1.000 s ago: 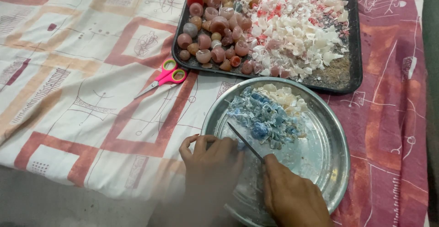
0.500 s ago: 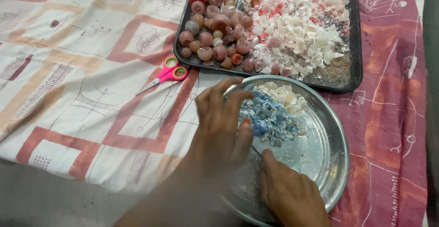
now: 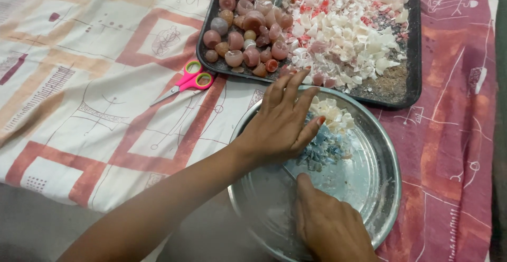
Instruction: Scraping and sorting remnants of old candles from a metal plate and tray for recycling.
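Shell fragments: blue and white bits (image 3: 325,146) heaped in the round steel plate (image 3: 380,198), near-right of scene, pile sits at the plate's far-left part
Left hand: (image 3: 280,122) fingers spread flat, palm down over the blue bits, fingertips touching the pile; released, grasping nothing that shows
Right hand: (image 3: 330,227) near edge of plate, index finger pointing toward the pile; seems to pinch a thin dark stick or tool, too small to tell for sure, so grip state cannot tell
Steel plate: rests on the patterned cloth (image 3: 90,82), just near of the black tray, rims about touching; much of its bottom is bare apart from dusty residue
Black tray: (image 3: 414,45) far side; whole small round shells in red, pink and brown (image 3: 245,45) bunched at its left end, broken white and pink shell pieces (image 3: 348,29) over the middle and right, brownish grit at the near-right corner
Scissors: pink handles (image 3: 187,80), lying on cloth left of plate, well apart from both hands
Progress, done: judged, one small blue batch broken and gathered in the plate; big crushed heap already in tray
Progress, left: judged, a couple dozen whole shells in tray not yet broken; blue pile not yet moved out of the plate
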